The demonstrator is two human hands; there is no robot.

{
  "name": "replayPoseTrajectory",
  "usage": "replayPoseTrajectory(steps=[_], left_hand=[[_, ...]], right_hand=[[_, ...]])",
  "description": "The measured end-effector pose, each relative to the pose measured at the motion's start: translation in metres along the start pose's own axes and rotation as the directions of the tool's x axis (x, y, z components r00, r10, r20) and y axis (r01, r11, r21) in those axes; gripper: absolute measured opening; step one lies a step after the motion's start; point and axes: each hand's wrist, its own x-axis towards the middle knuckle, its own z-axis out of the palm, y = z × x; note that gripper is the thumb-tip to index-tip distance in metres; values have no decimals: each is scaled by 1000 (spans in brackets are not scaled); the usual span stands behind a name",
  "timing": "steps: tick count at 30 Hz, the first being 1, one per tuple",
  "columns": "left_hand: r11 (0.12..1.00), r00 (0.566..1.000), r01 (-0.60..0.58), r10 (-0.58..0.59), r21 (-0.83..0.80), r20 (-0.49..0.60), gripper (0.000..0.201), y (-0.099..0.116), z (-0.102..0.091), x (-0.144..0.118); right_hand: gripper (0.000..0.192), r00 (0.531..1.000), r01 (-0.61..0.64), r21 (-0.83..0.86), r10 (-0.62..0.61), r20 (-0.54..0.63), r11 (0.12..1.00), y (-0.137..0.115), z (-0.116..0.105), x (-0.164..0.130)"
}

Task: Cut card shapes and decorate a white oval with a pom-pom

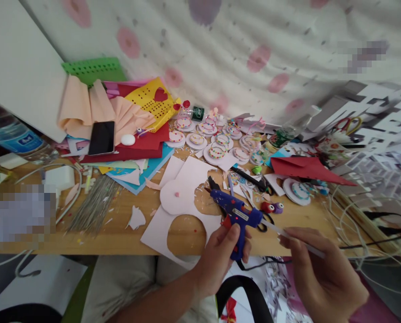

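Observation:
My left hand (pixel 220 258) grips the handle of a blue hot glue gun (pixel 236 213), its black nozzle pointing up-left over a pale pink foam sheet (pixel 183 202) with round holes cut out. My right hand (pixel 324 273) pinches a clear glue stick (pixel 288 234) whose far end enters the back of the gun. A pink cut-out disc (pixel 175 196) with a small pink dot lies just left of the nozzle. The gun's black cord trails off to the right along the table edge.
Wooden table (pixel 119 233) crowded with craft stuff: several decorated round pieces (pixel 217 150) at the back, black scissors (pixel 250 179), red paper (pixel 304 168), stacked coloured foam sheets (pixel 136 148), a black phone (pixel 102 137), a water bottle (pixel 12 134), white cables (pixel 372 224) at right.

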Motion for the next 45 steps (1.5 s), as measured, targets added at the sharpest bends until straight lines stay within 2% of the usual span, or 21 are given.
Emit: replayPoseTrajectory(steps=[5,10,15,17,21,26,37,45], left_hand=[[999,999,-31,30,-37,-32,47,8,-5,-3],[997,999,-26,24,-72,-20,48,24,-7,15],[976,996,85,-77,-200,50,52,36,-11,36],[961,995,101,-91,-256,51,52,36,-14,39],[953,998,61,-64,-298,-2,53,36,-20,41],[951,998,62,-67,-302,-6,50,37,-24,44],[940,998,55,-50,-336,23,50,43,-27,46],[944,998,52,-43,-325,34,49,39,-29,48]], right_hand=[[18,999,3,28,-4,34,1000,-2,11,5],[17,999,-44,1,44,-5,999,3,24,18],[15,998,-61,-52,61,-6,997,9,39,41],[14,1000,-5,-99,8,26,995,10,44,49],[12,995,81,-210,-68,69,974,9,52,55],[11,992,104,-238,-82,100,966,9,57,57],[11,994,84,-257,-62,92,963,10,65,59],[10,994,90,-256,-70,87,963,9,67,60]])
